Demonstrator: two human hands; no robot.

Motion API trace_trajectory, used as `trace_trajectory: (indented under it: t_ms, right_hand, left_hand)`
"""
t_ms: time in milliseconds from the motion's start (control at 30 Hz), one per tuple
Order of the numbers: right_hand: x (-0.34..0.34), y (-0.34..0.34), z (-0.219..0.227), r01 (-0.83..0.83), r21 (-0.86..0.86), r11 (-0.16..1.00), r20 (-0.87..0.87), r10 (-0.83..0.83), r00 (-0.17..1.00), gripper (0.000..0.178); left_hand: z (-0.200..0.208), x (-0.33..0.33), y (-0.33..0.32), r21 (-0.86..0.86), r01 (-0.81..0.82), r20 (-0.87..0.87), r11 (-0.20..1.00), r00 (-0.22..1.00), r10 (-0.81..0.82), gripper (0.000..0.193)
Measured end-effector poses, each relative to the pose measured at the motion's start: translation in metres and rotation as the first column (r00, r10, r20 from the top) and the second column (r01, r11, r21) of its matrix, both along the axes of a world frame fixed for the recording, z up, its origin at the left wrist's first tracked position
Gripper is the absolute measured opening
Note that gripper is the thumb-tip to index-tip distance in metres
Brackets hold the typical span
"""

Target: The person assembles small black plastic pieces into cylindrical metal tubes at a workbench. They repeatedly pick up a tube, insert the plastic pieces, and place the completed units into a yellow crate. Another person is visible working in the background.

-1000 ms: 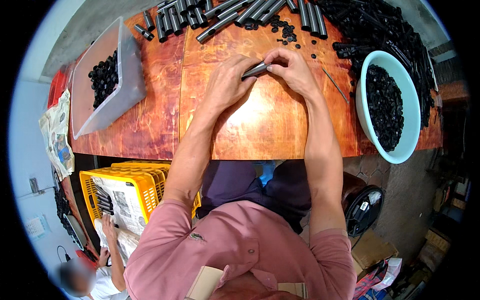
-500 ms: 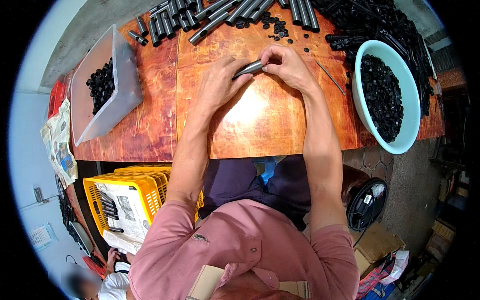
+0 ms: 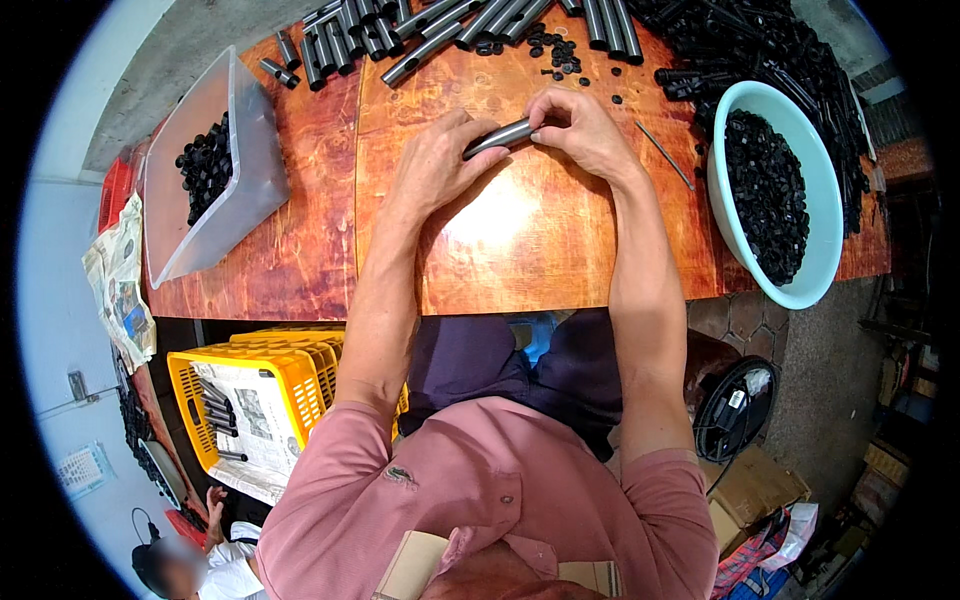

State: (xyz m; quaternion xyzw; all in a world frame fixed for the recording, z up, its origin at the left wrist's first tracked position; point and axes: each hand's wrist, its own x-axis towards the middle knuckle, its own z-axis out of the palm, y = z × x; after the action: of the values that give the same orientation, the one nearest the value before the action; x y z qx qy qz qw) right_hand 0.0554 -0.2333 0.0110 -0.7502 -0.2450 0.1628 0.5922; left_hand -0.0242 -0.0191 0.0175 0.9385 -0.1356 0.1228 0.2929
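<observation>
A translucent bin [image 3: 262, 185] is holding small black parts [image 3: 205, 165] at the left of a wooden table [image 3: 300, 265]. At center, a worker's left hand [image 3: 440, 157] is gripping a gray metal tube [image 3: 499, 138], fingers wrapped around its left end, while the right hand [image 3: 580, 132] is pinching its right end between thumb and fingertips. Farther right, a thin rod [image 3: 664, 156] is lying near a pale blue basin [image 3: 825, 225].

Shiny grey tube [image 3: 499, 138], slightly aslant
</observation>
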Motion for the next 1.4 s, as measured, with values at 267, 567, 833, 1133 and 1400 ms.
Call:
trace_trajectory:
  t_ms: [267, 567, 833, 1133, 1400]
  right_hand:
    - [-0.001, -0.001, 0.011, -0.024, -0.052, 0.998, -0.087, 0.019, 0.996, 0.012]
    - [0.018, 0.058, 0.02, 0.4, -0.294, 0.868, 0.409, -0.264, 0.873, 0.027]
    - [0.025, 0.082, 0.001, 0.524, -0.392, 0.756, 0.705, -0.12, 0.699, 0.03]
    - [0.028, 0.084, -0.014, 0.616, -0.365, 0.698, 0.79, -0.118, 0.601, 0.026]
    - [0.027, 0.086, -0.012, 0.615, -0.387, 0.686, 0.774, -0.121, 0.622, 0.026]
  left_hand:
    - [0.005, -0.001, 0.003, 0.006, 0.035, 0.001, 0.999, 0.999, -0.036, 0.035]
    - [0.002, -0.002, 0.003, -0.029, 0.041, 0.002, 0.999, 0.999, -0.041, 0.032]
    - [-0.001, -0.001, -0.002, -0.056, 0.049, 0.043, 0.997, 0.998, -0.047, 0.032]
    - [-0.015, 0.003, -0.002, -0.095, 0.032, 0.065, 0.995, 0.998, -0.026, 0.032]
    - [-0.015, 0.005, -0.001, -0.073, 0.058, 0.091, 0.996, 0.995, -0.051, 0.03]
